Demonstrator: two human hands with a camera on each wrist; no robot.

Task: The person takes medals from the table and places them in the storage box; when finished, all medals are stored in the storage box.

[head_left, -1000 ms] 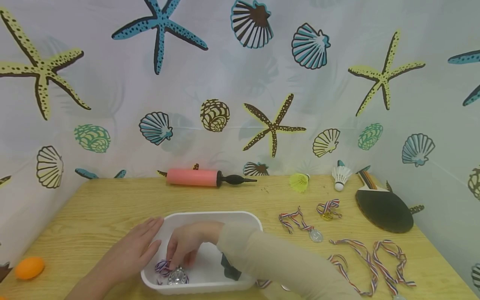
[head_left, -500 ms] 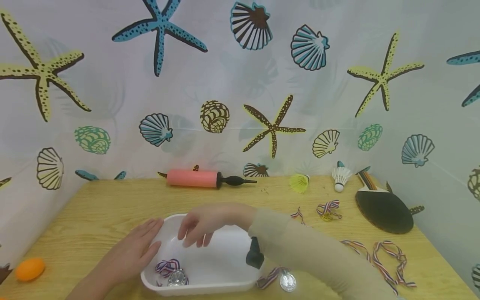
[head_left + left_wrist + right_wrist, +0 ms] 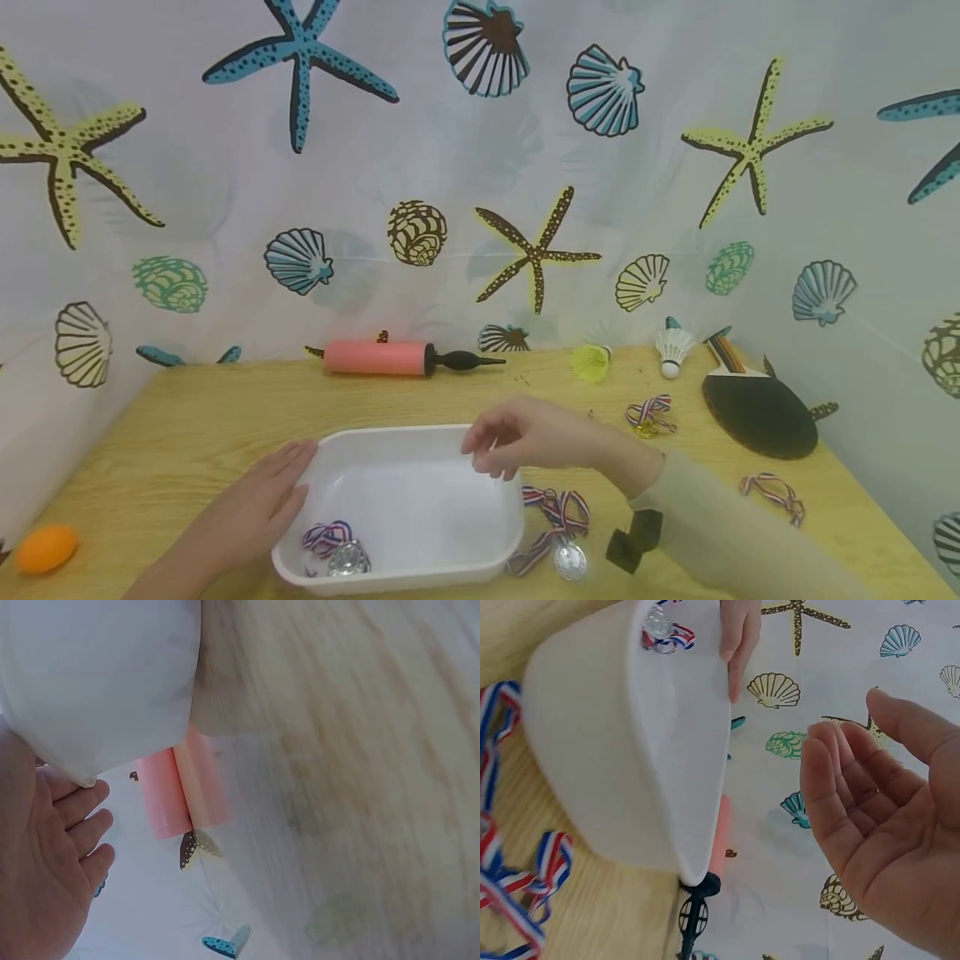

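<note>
Silver medal [image 3: 348, 558] lies inside the white container [image 3: 408, 504], in the near left corner. Its striped ribbon [image 3: 327, 537] is bunched in loops against it; gathered this way, the whole piece sits below the rim with nothing trailing over.

Left grip [image 3: 258, 500], a bare hand, rests along the container's left end, fingers fairly straight at the rim, not clenched. Probable reason: a light brace, so the container does not slide.

Right grip [image 3: 517, 437] is released: fingers loosely curved, palm bare in the right wrist view. It hangs by the back right corner, apart from the container there. The relaxed curve would suit picking up small, limp items.

Just outside the right end: a second silver medal [image 3: 570, 560], disc flat on the tabletop [image 3: 225, 408], its ribbon [image 3: 567, 512] loosely folded. Presumably set close for an easy reach.

Farther right: a gold-coloured medal [image 3: 647, 427] with a heaped ribbon, and another ribbon [image 3: 780, 496] partly hidden by the sleeve [image 3: 720, 525]; whether a disc is attached cannot be told.

Periphery: paddle [image 3: 761, 415], white shuttlecock [image 3: 672, 350], yellow shuttlecock [image 3: 590, 363], pink pump [image 3: 375, 357] along the back; orange ball [image 3: 47, 549] at far left. Their edge positions leave the hands working room.
</note>
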